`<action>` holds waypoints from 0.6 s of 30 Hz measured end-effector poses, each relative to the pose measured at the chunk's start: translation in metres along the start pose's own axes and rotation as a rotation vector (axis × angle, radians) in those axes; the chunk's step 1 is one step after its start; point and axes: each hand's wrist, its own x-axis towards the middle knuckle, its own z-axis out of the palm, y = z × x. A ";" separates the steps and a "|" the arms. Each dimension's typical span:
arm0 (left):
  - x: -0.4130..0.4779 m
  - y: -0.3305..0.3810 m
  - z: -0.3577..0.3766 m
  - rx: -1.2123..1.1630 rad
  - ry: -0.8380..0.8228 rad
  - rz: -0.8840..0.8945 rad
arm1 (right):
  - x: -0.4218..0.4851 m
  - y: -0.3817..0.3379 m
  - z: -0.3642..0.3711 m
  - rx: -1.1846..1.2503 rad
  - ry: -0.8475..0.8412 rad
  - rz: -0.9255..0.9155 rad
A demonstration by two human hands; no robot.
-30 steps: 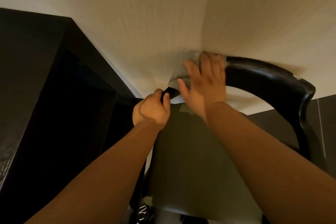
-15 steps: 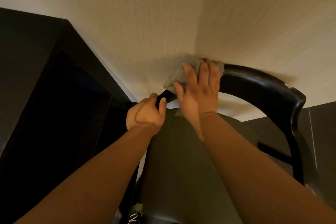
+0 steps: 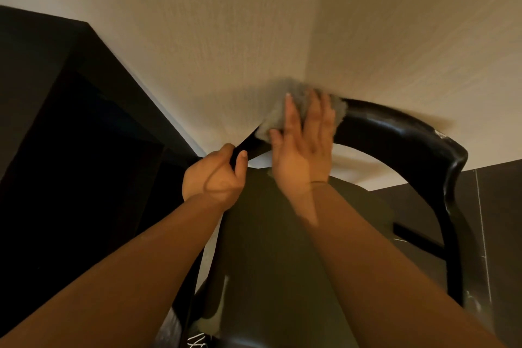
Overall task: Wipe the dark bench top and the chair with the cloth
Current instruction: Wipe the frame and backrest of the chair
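Where we're at:
- cloth on chair back rail, up by wall corner
- right hand flat on cloth, fingers straight, pressing
- left hand curled tight round back rail's left end, bracing
- rail's long run arcs off right and down from cloth, so we reckon next stroke goes that way, right hand nearer
- dark worktop off left, well apart from both hands

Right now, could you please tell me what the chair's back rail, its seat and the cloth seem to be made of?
Back rail: probably lacquered wood or moulded plastic; black, glossy highlights, pale chips at the corner. Seat: matte olive, perhaps fabric or vinyl; no shine. Cloth: grey, fuzzy edges, likely microfibre or terry.
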 end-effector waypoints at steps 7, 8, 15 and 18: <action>-0.001 0.000 0.000 -0.021 0.008 0.001 | -0.010 0.049 -0.017 -0.104 -0.028 0.104; -0.001 0.000 0.000 -0.019 0.005 -0.001 | -0.013 0.051 -0.020 -0.105 -0.025 0.192; -0.001 0.002 -0.004 -0.018 -0.024 -0.007 | -0.001 -0.012 0.002 0.028 -0.034 0.013; -0.002 0.002 -0.005 -0.010 -0.027 -0.003 | 0.006 0.008 0.002 0.011 0.011 -0.125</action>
